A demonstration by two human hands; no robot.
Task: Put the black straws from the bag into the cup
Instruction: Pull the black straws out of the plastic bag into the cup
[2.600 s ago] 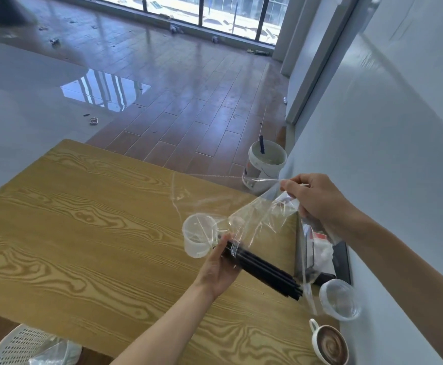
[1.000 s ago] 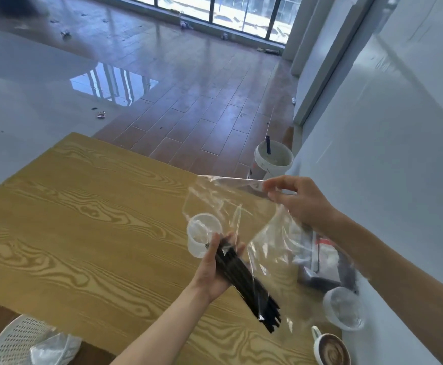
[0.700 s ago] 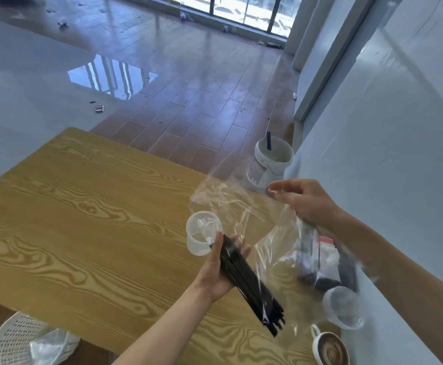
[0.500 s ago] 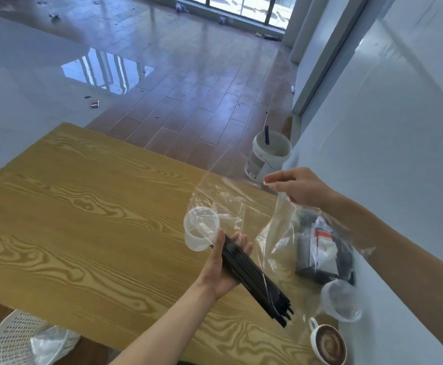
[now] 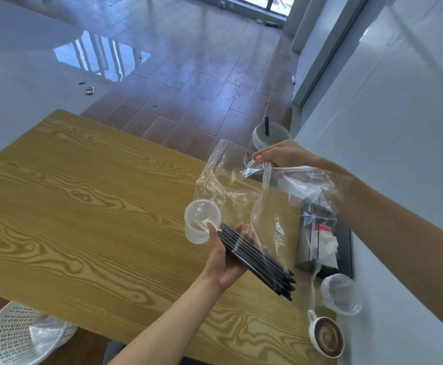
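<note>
A person's left hand (image 5: 225,262) grips the black straws (image 5: 257,262) above the table (image 5: 83,206), just right of the empty cup (image 5: 202,221); the right hand (image 5: 281,155) pinches the clear bag (image 5: 241,191), which may snag and scatter them.

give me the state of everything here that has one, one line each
black straws: bundled, gripped by left hand, bag film over them
left hand: holds straws
right hand: pinches bag up
clear bag: open, lifted, crumpled
clear cup: empty, upright on table
second clear cup: empty
coffee mug: full
</note>
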